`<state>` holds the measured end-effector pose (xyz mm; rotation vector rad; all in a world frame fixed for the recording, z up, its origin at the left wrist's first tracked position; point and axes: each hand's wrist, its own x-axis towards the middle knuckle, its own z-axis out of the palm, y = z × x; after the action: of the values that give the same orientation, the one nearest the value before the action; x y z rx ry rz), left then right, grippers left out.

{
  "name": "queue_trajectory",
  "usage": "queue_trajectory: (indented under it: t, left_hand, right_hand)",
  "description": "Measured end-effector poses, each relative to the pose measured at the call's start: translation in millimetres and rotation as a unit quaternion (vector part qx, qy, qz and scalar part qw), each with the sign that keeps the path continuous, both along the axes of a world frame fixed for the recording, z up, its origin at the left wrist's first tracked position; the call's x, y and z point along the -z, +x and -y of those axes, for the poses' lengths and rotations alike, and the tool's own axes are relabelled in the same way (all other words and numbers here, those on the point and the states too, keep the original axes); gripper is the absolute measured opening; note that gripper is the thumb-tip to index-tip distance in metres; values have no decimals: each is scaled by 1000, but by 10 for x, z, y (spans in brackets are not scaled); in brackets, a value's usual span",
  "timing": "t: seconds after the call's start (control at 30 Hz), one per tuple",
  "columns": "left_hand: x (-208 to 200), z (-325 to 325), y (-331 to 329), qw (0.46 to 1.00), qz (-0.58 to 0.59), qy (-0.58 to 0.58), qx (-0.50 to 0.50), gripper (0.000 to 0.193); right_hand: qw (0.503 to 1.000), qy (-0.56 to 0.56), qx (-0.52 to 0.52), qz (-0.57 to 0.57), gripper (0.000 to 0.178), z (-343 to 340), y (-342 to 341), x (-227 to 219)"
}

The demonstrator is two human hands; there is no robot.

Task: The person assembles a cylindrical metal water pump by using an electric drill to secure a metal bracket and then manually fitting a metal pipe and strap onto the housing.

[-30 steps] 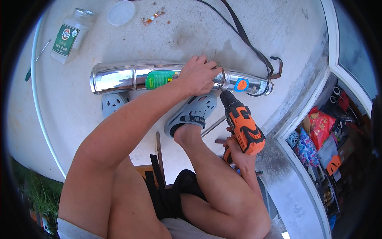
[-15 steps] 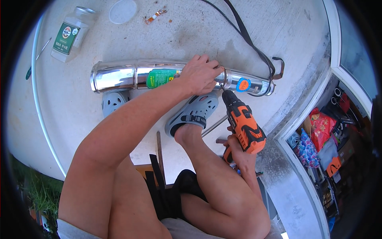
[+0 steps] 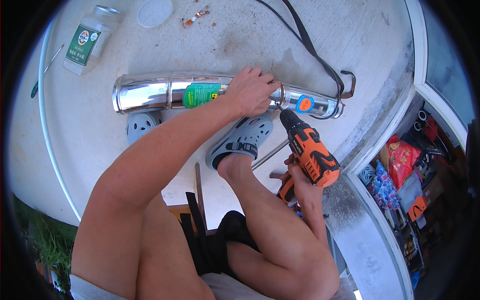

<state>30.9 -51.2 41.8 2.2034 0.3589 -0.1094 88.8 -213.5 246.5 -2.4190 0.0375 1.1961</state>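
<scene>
A long shiny metal tube [image 3: 142,95] lies across the concrete in front of my feet, with a green label and a round blue-and-orange sticker on it. Over its middle, the fingers of my left hand [image 3: 252,92] are closed, gripping it near a collar with ridges. My right hand [image 3: 306,192] is wrapped round the handle of an orange-and-black cordless drill [image 3: 310,152]. The drill slants up and left, its bit ending at the tube's near side beside the collar. Whether the bit sits in a screw is too small to tell.
Grey clogs [image 3: 240,142] are on my feet, against the tube's near side. A black strap [image 3: 310,45] runs from its right end. A clear jar [image 3: 90,42], a white lid [image 3: 154,12] and a screwdriver [image 3: 35,91] lie beyond. A pale hose [image 3: 47,125] crosses the left; a doorway frame [image 3: 372,200] stands right.
The drill's rear end has swung slightly right and up with my right hand, while its bit stays by the collar. My left hand keeps its place on the tube.
</scene>
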Motion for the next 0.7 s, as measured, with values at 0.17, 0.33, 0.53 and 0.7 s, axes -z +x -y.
queue_trajectory:
  t: [0.17,0.33,0.53,0.7]
  left_hand:
    - [79,55,-29,998,43,33,-37,39]
    - [54,35,-7,999,29,25,-31,38]
    - [47,36,36,999,27,14,-35,43]
    - [40,20,-32,1000,10,8,-14,45]
  right_hand:
    - [1000,-1,-25,5,26,-17,1,0]
    - [1000,-10,12,13,21,-64,2,16]
    - [998,15,-55,41,26,-94,46,11]
    - [990,-5,-123,67,31,-13,147,-60]
